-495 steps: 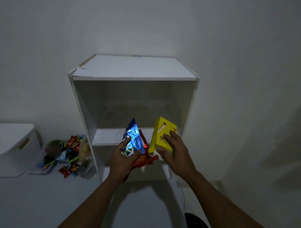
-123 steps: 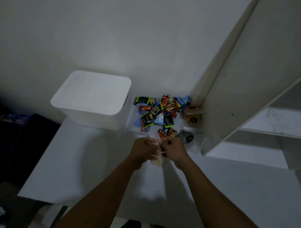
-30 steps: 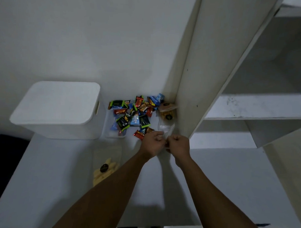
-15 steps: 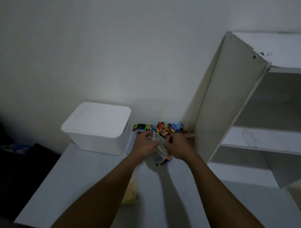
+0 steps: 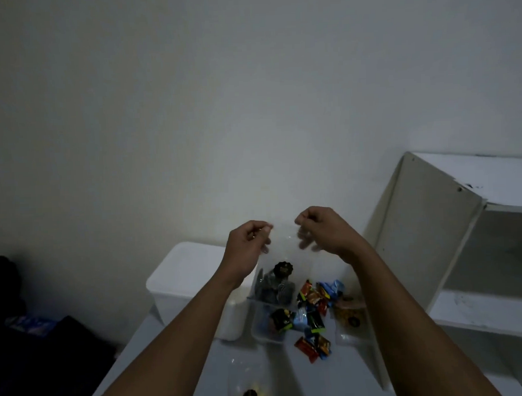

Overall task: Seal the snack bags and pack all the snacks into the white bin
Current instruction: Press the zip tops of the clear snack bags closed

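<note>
- lifted up since a moment ago: clear bag (image 5: 281, 265), now hanging in the air over the candy pile (image 5: 312, 308).
- pinched at its top corners by left hand (image 5: 249, 242) and right hand (image 5: 323, 228).
- could slip from so small a pinch and spill.
- could stay partly open if pressed unevenly.
- white bin (image 5: 185, 277) close by on the left, lid on; no room for snacks till opened.

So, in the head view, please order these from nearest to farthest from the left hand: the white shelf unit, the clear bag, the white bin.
1. clear bag: the left hand pinches its top edge, so they touch.
2. white bin: just below the hand, to its left, lid on.
3. white shelf unit: far off on the right side.
</note>
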The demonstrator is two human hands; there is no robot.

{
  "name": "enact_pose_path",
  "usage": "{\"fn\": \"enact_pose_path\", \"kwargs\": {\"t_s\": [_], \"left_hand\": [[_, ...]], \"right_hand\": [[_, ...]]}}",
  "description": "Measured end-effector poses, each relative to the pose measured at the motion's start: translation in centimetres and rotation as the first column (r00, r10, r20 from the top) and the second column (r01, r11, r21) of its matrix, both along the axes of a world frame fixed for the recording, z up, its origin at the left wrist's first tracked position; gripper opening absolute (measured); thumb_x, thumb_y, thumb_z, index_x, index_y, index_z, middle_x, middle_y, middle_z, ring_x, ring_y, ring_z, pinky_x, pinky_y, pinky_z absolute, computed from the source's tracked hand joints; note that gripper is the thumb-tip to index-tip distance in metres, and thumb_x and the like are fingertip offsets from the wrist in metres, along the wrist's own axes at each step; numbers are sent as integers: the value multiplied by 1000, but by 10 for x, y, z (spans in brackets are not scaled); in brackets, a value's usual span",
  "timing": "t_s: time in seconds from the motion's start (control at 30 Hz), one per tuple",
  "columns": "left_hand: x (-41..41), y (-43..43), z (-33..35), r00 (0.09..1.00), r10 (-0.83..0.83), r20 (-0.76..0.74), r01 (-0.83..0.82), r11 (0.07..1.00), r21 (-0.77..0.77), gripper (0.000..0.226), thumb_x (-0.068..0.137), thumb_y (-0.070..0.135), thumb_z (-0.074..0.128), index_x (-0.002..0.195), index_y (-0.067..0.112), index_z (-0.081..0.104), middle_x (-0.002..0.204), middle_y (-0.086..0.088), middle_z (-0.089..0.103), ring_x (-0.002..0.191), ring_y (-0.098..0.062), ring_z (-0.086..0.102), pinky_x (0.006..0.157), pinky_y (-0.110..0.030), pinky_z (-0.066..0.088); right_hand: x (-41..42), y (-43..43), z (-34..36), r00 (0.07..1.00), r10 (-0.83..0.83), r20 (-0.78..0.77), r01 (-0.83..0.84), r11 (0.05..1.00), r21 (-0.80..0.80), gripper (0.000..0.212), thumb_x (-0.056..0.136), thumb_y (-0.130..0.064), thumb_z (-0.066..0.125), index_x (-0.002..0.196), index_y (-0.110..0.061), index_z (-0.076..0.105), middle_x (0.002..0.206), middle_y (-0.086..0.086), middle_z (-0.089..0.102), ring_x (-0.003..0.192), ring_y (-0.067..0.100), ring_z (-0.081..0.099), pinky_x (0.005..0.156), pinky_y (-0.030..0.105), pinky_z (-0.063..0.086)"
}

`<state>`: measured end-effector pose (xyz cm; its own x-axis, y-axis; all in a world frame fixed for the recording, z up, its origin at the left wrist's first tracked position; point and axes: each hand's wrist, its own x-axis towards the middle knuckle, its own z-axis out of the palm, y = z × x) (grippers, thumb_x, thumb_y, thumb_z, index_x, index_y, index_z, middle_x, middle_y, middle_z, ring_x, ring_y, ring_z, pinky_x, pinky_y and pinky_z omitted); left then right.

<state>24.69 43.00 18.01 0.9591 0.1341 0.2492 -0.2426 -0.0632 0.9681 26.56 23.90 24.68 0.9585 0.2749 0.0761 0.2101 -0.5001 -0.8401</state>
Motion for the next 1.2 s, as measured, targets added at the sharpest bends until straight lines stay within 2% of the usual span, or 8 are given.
{"fn": "enact_pose_path", "kwargs": {"t_s": [0.07, 0.17, 0.3, 0.43, 0.6, 0.77, 1.0, 1.2], "left_hand": [[1, 7, 10, 999, -1, 50, 0, 1000, 6, 13, 97, 13, 59, 97, 11, 71, 74, -4, 64, 65, -14, 59, 64, -24, 52], [1, 14, 17, 995, -29, 95, 28, 999, 20, 13, 97, 14, 58, 95, 10, 70, 72, -4, 62, 62, -13, 59, 68, -35, 54], [-1, 19, 24, 991, -56, 119, 57, 998, -2, 13, 95, 20, 62, 91, 9, 68, 71, -3, 62, 62, -13, 59, 71, -43, 55], [-2, 19, 31, 987, -54, 152, 49, 998, 34, 14, 97, 22, 60, 92, 10, 65, 71, 0, 62, 62, -9, 59, 67, -35, 51], [0, 12, 36, 983, -53, 177, 33, 993, 116, 18, 102, 26, 48, 93, 13, 55, 76, -1, 61, 64, -7, 57, 72, -44, 52], [-1, 10, 43, 972, 5, 233, -40, 988, 146, 19, 103, 27, 45, 95, 11, 52, 77, -2, 60, 65, -8, 55, 74, -42, 52], [-1, 21, 55, 977, -73, 201, 58, 995, 80, 16, 101, 24, 51, 96, 11, 58, 84, -2, 62, 70, -11, 59, 69, -32, 49], [-3, 22, 60, 980, -94, 177, 77, 992, 100, 10, 96, 22, 61, 89, 22, 68, 81, 5, 66, 71, -9, 61, 69, -25, 49]], "right_hand": [[-5, 13, 14, 995, 25, 91, -23, 999, -24, 28, 94, -39, 63, 97, -11, 67, 86, 5, 73, 74, 16, 74, 68, 34, 53], [-7, 27, 27, 973, 87, 212, -43, 978, -203, 20, 87, -32, 75, 93, -13, 73, 79, 2, 75, 71, 11, 72, 71, 31, 56], [-8, 37, 31, 970, 100, 224, -39, 965, -260, 12, 92, -27, 69, 91, -15, 73, 79, 1, 74, 72, 9, 70, 71, 28, 55], [-11, 44, 35, 967, 101, 235, -26, 953, -303, 16, 97, -25, 61, 93, -12, 70, 83, 3, 72, 73, 10, 68, 64, 21, 48], [-12, 55, 34, 941, 117, 318, 24, 913, -407, 21, 102, -26, 50, 95, -11, 63, 85, 3, 66, 77, 18, 62, 65, 28, 46], [-15, 59, 28, 917, 56, 395, 76, 948, -309, 24, 102, -26, 50, 92, -7, 61, 84, 5, 63, 74, 20, 57, 66, 32, 45], [-18, 43, 34, 923, 43, 382, 61, 965, -256, 16, 99, -25, 57, 90, -14, 64, 83, 3, 65, 72, 17, 56, 66, 31, 45], [-20, 46, 37, 907, -1, 420, 92, 976, -197, 16, 96, -26, 62, 93, -13, 68, 87, -1, 68, 81, 15, 63, 70, 27, 49]]}}
